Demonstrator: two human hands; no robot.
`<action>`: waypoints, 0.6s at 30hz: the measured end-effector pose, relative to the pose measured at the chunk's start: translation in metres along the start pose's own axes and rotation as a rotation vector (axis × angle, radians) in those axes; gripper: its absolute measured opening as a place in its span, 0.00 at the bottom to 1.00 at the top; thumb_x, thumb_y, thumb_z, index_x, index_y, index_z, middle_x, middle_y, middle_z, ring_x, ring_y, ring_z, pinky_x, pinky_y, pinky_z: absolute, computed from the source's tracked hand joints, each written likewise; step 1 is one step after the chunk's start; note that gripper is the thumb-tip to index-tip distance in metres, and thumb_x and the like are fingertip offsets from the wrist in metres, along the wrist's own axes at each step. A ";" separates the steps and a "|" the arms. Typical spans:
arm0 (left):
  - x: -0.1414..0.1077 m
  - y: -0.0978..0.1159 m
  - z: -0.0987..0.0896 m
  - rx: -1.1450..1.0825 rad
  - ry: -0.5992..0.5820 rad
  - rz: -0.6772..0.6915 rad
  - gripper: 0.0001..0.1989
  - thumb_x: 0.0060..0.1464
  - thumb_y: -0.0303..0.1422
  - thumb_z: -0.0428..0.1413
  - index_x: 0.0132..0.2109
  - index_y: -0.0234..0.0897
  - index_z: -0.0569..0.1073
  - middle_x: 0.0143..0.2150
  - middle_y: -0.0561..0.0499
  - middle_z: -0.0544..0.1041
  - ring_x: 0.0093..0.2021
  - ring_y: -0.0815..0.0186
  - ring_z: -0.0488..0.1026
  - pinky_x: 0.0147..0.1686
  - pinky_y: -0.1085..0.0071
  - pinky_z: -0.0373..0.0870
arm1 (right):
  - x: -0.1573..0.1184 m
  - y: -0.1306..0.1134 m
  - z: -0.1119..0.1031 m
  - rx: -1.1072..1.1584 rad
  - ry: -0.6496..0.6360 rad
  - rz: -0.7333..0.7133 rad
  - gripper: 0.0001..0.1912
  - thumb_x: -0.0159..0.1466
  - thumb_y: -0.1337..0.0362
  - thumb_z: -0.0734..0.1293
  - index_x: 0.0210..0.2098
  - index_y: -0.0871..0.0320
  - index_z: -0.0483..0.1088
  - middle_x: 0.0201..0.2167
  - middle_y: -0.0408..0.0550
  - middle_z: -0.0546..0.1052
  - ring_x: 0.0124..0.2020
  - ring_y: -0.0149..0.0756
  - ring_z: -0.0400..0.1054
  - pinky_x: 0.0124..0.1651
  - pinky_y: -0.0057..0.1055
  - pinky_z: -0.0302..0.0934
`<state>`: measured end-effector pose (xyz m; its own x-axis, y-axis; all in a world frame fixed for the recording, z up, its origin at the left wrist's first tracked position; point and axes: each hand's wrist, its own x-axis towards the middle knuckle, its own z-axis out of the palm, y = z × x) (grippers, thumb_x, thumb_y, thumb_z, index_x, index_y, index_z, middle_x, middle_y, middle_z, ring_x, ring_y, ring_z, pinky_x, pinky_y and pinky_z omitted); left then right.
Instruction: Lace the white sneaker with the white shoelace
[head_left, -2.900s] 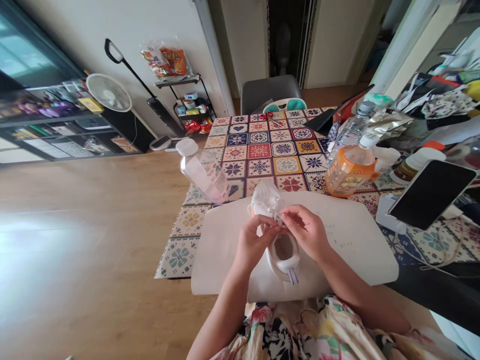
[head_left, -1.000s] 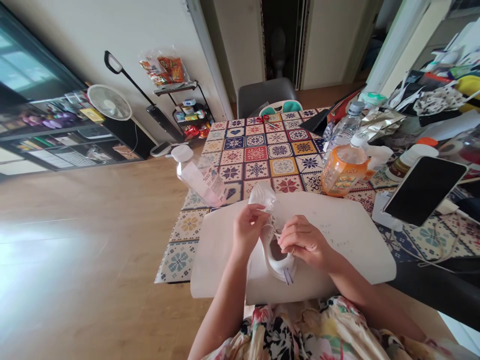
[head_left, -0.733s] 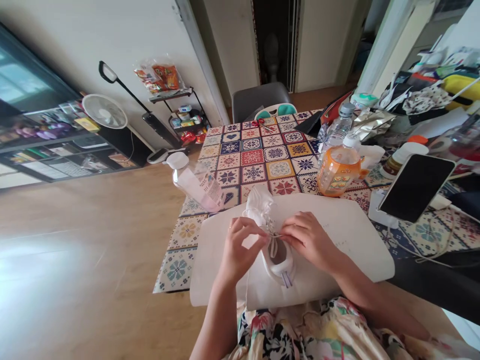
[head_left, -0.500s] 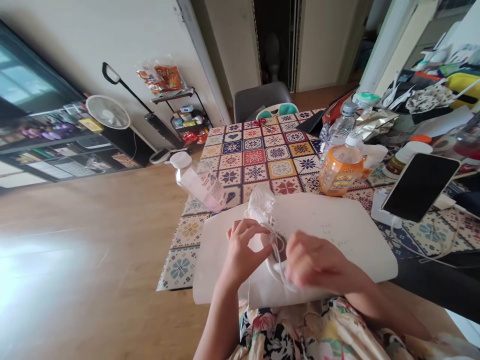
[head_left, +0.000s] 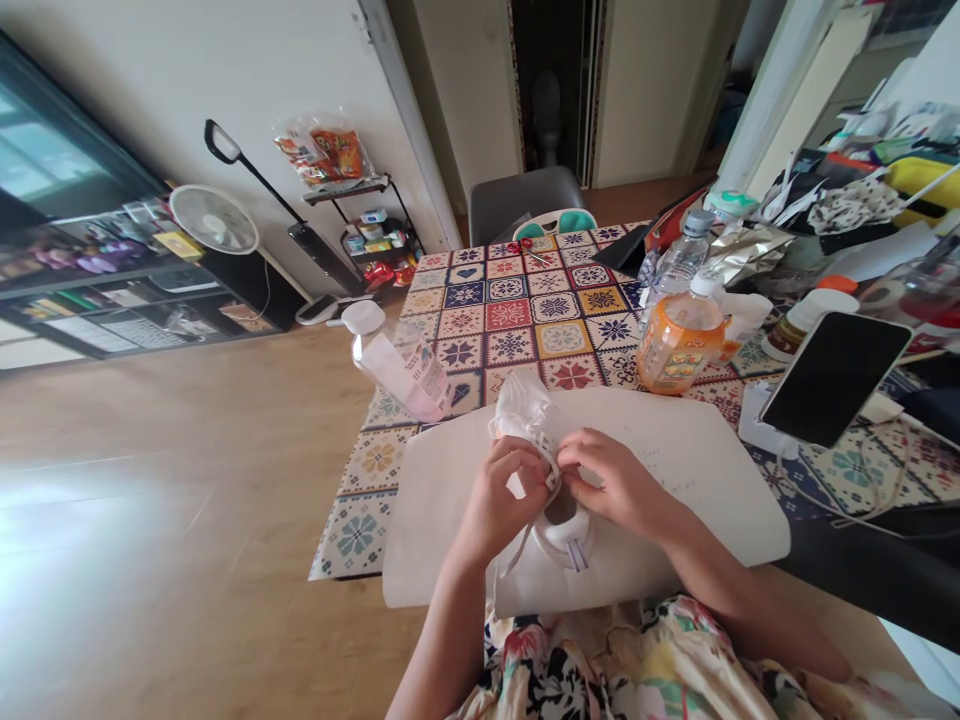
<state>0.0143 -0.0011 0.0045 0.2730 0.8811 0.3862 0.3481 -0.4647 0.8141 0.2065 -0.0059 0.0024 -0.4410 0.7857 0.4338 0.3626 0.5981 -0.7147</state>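
Observation:
A white lace-up sneaker [head_left: 523,402] lies on a large white sheet [head_left: 442,530], its toe pointing away from me and its heel towards me. My left hand [head_left: 504,492] is closed in a pinch at the left side of the eyelets. From under it a white shoelace [head_left: 519,553] trails down over the sheet. My right hand [head_left: 609,476] pinches at the right side of the eyelets, fingertips close to those of my left. The fingers hide the exact grip on the lace. The opening and the heel show below both hands.
A tilted clear bottle with pink contents [head_left: 405,375] is left of the sheet. At the right stand an orange-labelled jug [head_left: 679,345], a phone [head_left: 836,380] on a stand and a cluttered pile. Red scissors [head_left: 525,246] lie at the table's far end.
My right hand, blurred and lower right beside the shoe before, has come up to the eyelets and pinches there. My left hand stays at the laces. The sneaker's heel is now uncovered.

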 end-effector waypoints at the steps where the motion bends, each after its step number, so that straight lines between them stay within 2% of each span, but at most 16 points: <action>1: 0.000 0.000 0.000 -0.020 -0.003 -0.006 0.09 0.45 0.18 0.54 0.27 0.37 0.70 0.35 0.50 0.73 0.38 0.65 0.72 0.41 0.68 0.69 | 0.001 -0.001 0.000 -0.001 0.003 -0.002 0.09 0.64 0.76 0.63 0.38 0.55 0.66 0.40 0.47 0.73 0.42 0.36 0.68 0.46 0.33 0.63; 6: -0.001 -0.001 -0.001 -0.035 0.002 -0.007 0.11 0.46 0.18 0.55 0.35 0.38 0.71 0.36 0.51 0.73 0.37 0.66 0.72 0.41 0.69 0.70 | 0.006 -0.001 0.003 0.022 0.004 0.046 0.09 0.65 0.75 0.62 0.41 0.54 0.64 0.38 0.46 0.71 0.39 0.36 0.67 0.43 0.32 0.63; 12: -0.001 -0.003 -0.001 -0.024 0.001 0.020 0.09 0.45 0.18 0.54 0.29 0.37 0.70 0.36 0.50 0.73 0.37 0.67 0.72 0.42 0.69 0.71 | 0.006 -0.002 0.006 0.068 0.003 0.033 0.07 0.68 0.73 0.59 0.39 0.55 0.62 0.38 0.48 0.69 0.41 0.37 0.65 0.45 0.34 0.64; 18: -0.001 -0.006 -0.004 -0.076 -0.039 -0.033 0.09 0.46 0.18 0.56 0.27 0.37 0.73 0.39 0.48 0.75 0.40 0.65 0.74 0.47 0.66 0.71 | 0.007 -0.002 0.001 0.061 -0.092 0.017 0.06 0.71 0.69 0.59 0.41 0.55 0.66 0.47 0.51 0.69 0.49 0.38 0.65 0.53 0.38 0.63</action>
<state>0.0087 0.0010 0.0007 0.2977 0.8909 0.3431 0.2887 -0.4266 0.8571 0.2019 -0.0018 0.0061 -0.5100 0.7762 0.3708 0.3210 0.5716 -0.7551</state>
